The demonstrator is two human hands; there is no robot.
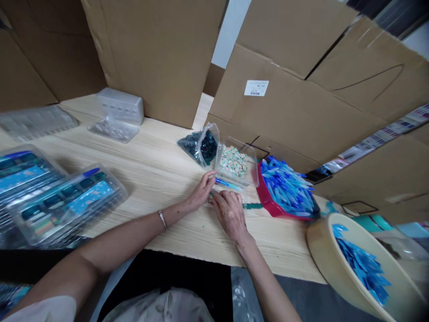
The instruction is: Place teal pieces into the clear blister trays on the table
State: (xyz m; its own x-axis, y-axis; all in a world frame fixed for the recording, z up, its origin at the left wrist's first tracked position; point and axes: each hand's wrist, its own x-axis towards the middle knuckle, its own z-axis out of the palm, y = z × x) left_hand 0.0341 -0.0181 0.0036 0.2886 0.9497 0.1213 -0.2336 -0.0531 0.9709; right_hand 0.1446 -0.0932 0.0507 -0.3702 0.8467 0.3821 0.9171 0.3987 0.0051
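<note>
My left hand (pixel 201 192) and my right hand (pixel 229 211) are close together over the table, fingers bent inward and nearly touching. Between the fingertips is something small and clear with a bit of green, mostly hidden; its kind I cannot make out. Just beyond the hands lies a blue pen-like stick (pixel 228 184). A row of dark green pieces (pixel 253 206) extends to the right of my right hand. Behind stand a clear plastic box (pixel 252 174) of small pale chips (pixel 233 161) and a plastic bag (pixel 194 146) of dark teal pieces.
A red bin (pixel 264 197) heaped with blue pointed pieces (pixel 286 185) stands at right, near a cream tub (pixel 318 248) with more blue pieces. Filled clear cases (pixel 70 201) are stacked at left. Clear trays (pixel 122 107) lie behind them. Cardboard boxes (pixel 154 58) wall off the back.
</note>
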